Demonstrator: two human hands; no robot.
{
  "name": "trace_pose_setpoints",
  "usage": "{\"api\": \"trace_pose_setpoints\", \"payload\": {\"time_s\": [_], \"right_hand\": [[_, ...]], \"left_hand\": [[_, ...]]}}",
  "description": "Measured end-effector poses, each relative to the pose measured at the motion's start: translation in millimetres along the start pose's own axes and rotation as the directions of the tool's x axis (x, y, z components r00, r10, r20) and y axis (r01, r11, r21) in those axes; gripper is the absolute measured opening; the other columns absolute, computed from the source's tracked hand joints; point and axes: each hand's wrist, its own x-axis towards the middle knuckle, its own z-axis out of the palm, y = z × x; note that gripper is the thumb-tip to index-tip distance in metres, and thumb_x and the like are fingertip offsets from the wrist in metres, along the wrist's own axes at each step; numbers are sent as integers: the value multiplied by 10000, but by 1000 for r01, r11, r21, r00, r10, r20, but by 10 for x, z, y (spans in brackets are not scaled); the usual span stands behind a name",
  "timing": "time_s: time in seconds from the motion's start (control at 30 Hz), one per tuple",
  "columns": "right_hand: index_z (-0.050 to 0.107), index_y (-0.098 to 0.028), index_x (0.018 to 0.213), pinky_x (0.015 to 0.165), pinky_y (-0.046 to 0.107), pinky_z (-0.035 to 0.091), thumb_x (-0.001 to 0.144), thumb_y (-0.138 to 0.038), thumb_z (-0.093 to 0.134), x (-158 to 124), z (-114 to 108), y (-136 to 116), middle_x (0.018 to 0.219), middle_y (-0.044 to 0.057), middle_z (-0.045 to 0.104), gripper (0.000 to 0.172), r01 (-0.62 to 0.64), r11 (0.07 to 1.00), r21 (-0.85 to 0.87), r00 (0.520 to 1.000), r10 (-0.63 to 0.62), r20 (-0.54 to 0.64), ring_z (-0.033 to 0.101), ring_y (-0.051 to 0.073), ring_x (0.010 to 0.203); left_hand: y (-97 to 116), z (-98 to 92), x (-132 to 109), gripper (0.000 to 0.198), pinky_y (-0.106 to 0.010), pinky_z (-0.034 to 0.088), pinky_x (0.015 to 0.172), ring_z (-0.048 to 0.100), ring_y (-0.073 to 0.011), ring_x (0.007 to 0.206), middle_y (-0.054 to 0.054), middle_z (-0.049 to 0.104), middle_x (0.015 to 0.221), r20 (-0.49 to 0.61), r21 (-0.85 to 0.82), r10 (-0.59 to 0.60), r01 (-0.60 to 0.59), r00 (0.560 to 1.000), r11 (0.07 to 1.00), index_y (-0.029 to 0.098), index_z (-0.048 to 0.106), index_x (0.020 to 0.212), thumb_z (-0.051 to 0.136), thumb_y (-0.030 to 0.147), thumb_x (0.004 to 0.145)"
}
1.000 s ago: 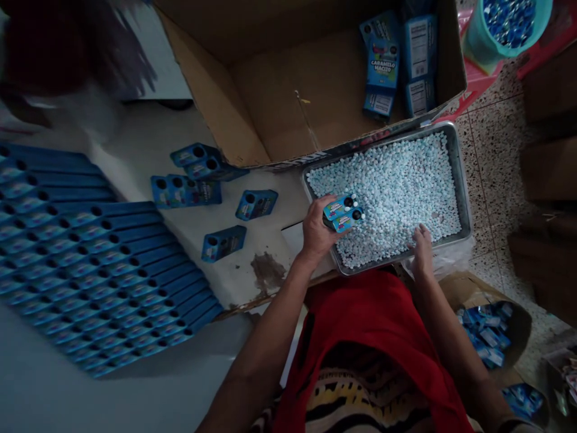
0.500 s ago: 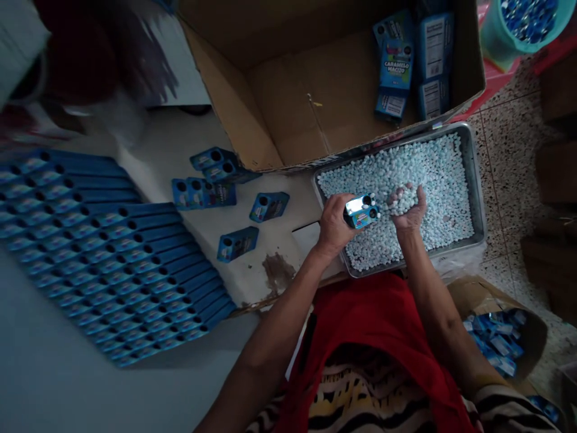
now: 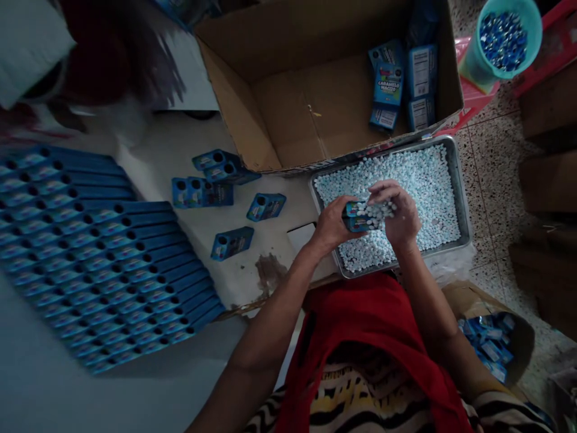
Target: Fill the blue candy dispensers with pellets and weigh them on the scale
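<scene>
My left hand (image 3: pixel 331 224) grips two small blue candy boxes (image 3: pixel 357 216) over the metal tray (image 3: pixel 456 180), which is full of pale blue and white candies (image 3: pixel 419 180). My right hand (image 3: pixel 396 213) is cupped around a handful of those candies and pressed against the open ends of the boxes; some candies lie on top of them. Both hands hover above the tray's near left part.
Several loose blue boxes (image 3: pixel 229 242) lie on the white table beside rows of stacked blue boxes (image 3: pixel 90 258). A large cardboard carton (image 3: pixel 270 96) holding blue packs (image 3: pixel 387 84) stands behind the tray. A teal bucket (image 3: pixel 500 36) sits far right; a box of packets (image 3: pixel 489 343) is on the floor.
My right hand scooped candies from the tray's near edge, lifted them, and has turned over onto the boxes that my left hand holds. The left hand stayed above the tray.
</scene>
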Motion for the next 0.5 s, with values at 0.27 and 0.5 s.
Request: {"api": "trace_pose_setpoints", "payload": {"time_s": [0.27,0.5], "right_hand": [[744,-303,1335,1256,593,443,1056,-779,341,-226,-776,445,1455,97,704,684,-232,911,-341,942,124,-312,616,300,1456],[595,-178,1499,1286,675,324,992,-733,565,-257,-958,1264,1539,233,589,752,-412,350,-842,886,-65,-460,498,381,1502]], "left_hand": [[-239,119,43,766,-471,630,1062,774,-301,1214,-101,769,1360,-241,-184,14,-60,970,981,265,629,1357,980,548,739],[-396,-41,-87,744,-498,596,1104,742,-324,1245,-105,755,1353,-236,16,49,-47,970,999,263,636,1348,973,548,749]]}}
